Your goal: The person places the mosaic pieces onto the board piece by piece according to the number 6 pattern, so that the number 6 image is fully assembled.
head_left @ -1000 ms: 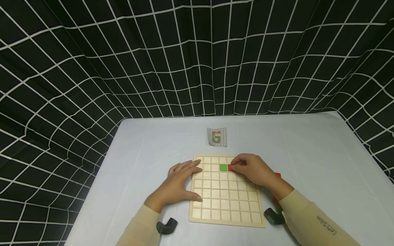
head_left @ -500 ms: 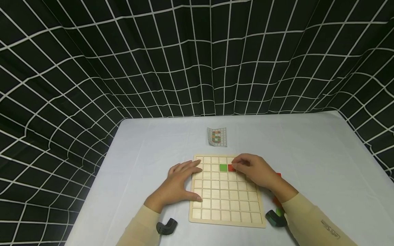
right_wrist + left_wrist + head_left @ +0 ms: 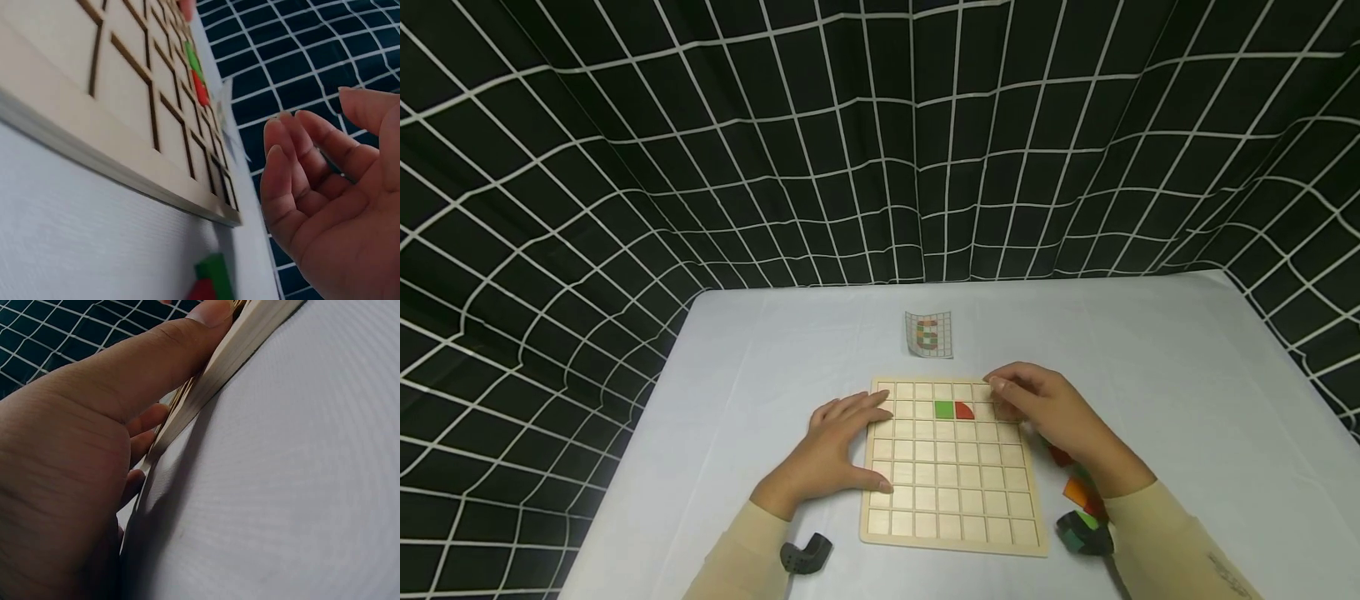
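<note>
A square wooden grid board (image 3: 951, 475) lies on the white table. In one of its upper rows sit a green square tile (image 3: 943, 409) and, touching its right side, a red quarter-circle tile (image 3: 963, 411). My left hand (image 3: 835, 454) rests on the board's left edge, thumb and fingers spread; the left wrist view shows the thumb (image 3: 144, 369) along the wooden rim. Over the board's upper right corner hovers my right hand (image 3: 1048, 408). In the right wrist view its fingers (image 3: 278, 172) are loosely bent, with nothing between them and the thumb.
Right of the board lie several loose pieces, among them an orange one (image 3: 1076, 492) and a green one (image 3: 215, 275), partly hidden by the right arm. A small printed grid card (image 3: 928, 335) lies behind the board. Black gridded curtains (image 3: 917, 150) surround the table.
My right hand has let go of the red quarter-circle tile and moved right, uncovering it and more of the loose pieces. The left hand has stayed in place.
</note>
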`<state>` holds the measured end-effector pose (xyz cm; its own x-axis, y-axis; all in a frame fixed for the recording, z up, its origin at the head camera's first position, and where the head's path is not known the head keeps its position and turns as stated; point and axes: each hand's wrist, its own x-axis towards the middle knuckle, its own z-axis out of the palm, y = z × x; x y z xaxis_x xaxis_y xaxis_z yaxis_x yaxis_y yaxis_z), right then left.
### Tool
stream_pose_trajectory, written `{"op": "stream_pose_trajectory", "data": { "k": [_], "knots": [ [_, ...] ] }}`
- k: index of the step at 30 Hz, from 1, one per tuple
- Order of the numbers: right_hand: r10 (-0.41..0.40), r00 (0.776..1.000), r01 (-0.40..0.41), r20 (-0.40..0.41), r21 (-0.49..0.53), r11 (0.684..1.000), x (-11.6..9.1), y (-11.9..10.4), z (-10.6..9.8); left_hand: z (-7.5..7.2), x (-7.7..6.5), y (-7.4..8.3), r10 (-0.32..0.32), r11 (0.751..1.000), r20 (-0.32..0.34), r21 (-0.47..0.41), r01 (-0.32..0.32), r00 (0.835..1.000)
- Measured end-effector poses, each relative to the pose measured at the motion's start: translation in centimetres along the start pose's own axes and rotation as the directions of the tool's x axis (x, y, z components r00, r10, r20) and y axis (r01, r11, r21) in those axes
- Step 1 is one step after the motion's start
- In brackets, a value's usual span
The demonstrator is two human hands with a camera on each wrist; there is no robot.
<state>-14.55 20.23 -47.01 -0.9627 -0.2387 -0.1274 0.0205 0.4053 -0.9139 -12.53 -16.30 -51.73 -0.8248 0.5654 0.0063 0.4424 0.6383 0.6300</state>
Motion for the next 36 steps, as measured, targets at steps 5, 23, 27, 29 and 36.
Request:
{"op": "stream_pose_trajectory", "data": {
  "k": [5,23,27,29,36],
  "knots": [
    [-0.021,1.000,0.021,-0.006,0.011,1.000,-0.5,-0.3,-0.8,0.1,0.0,0.0,-0.001,1.000,-0.003,0.004,0.001,1.000],
    [-0.061,0.998,0.059,-0.031,-0.061,0.996,-1.6,-0.1,-3.5,0.0,0.0,-0.1,-0.002,1.000,-0.004,0.013,0.002,1.000],
    [-0.078,0.996,0.074,-0.032,-0.107,0.991,-1.6,0.6,-4.2,0.0,0.0,0.0,-0.002,1.000,-0.005,0.012,0.002,1.000],
    [-0.084,0.996,0.079,-0.035,-0.126,0.989,-1.7,0.9,-4.4,0.0,0.0,0.0,-0.002,1.000,-0.007,0.010,0.003,1.000],
    [-0.059,0.997,0.050,-0.053,-0.153,0.987,-2.1,1.8,-4.9,-0.1,0.0,0.1,-0.007,1.000,-0.003,0.004,0.007,1.000]
  ]
}}
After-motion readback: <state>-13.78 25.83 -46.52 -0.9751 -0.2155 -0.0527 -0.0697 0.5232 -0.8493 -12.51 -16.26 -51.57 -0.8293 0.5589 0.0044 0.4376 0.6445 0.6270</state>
